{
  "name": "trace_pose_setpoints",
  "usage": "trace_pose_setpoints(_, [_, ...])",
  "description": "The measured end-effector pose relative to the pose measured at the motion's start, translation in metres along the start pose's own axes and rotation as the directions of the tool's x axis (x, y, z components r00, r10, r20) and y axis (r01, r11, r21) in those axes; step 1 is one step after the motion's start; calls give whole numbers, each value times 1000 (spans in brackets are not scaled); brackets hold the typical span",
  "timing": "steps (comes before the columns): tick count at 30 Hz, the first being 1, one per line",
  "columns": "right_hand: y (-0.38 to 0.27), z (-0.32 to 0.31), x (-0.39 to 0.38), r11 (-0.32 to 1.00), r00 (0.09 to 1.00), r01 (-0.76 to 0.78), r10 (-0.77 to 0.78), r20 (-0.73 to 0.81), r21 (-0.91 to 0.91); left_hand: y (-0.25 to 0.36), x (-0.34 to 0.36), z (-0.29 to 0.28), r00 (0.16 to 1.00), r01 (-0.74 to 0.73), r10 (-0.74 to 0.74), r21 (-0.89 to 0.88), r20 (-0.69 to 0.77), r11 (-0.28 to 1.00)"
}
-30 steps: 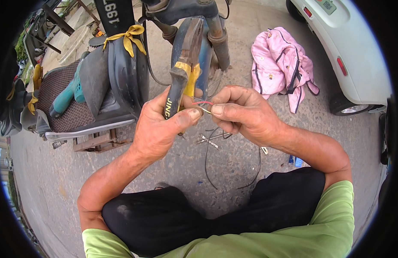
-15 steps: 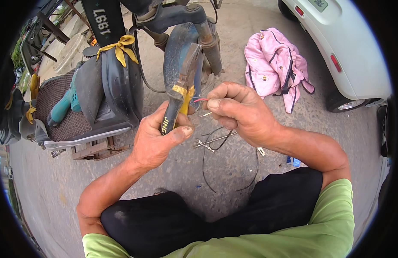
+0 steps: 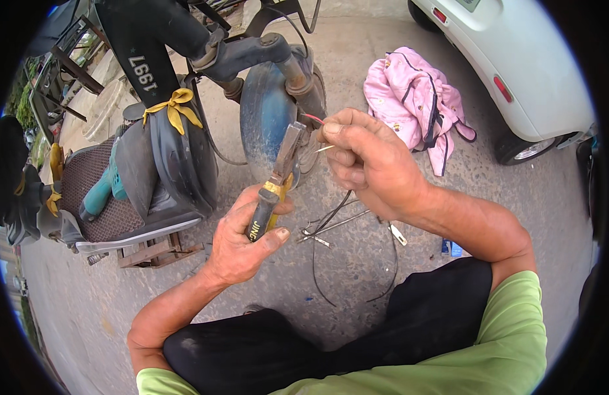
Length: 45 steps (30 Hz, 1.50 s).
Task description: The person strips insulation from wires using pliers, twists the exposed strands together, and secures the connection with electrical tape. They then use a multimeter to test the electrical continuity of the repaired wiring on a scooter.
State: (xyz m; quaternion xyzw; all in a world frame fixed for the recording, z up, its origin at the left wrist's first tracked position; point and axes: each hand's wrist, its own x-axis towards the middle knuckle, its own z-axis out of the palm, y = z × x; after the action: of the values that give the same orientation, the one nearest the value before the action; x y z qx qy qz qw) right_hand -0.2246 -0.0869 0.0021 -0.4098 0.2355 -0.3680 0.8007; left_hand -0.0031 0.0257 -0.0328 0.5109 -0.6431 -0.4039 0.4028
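My left hand [image 3: 237, 240] is closed around the black and yellow handles of a pair of pliers [image 3: 289, 150], whose metal jaws point up and away. My right hand [image 3: 383, 161] is closed in a pinch on a thin red wire [image 3: 312, 118]; its end sticks out leftward, just above the plier tips and seemingly apart from them. A short pale wire [image 3: 325, 149] pokes out below it by the same fingers. From under this hand a black cable [image 3: 336, 209] hangs down and loops over the ground.
Ahead to the left stands a dark scooter [image 3: 186, 148] with a yellow ribbon [image 3: 176, 112] and a blue-sided front wheel cover [image 3: 258, 118]. A teal power tool [image 3: 103, 191] lies on its footboard. Metal tools [image 3: 324, 234], a pink garment [image 3: 410, 99] and a white car [image 3: 515, 66] are beyond or beside my hands.
The pliers have come down toward me, and my right hand has risen slightly. The red wire, earlier beside the yellow plier handle, is now up by the jaw tips. My view has shifted a little.
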Motion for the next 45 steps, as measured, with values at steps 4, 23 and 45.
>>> trace_pose_setpoints(4, [-1,3,-2,999,1000,-10,10,-4,-37,-1,1,2,999,-50,51,76,-11,996])
trace_pose_setpoints(23, [8,3,0,908,999,30,-45,-27,-417,6,6,5,999,-31,29,149,12,988])
trace_pose_setpoints(45, [13,-5,6,890,998,61,-59,18,-453,8,5,7,999,-39,31,263,35,964])
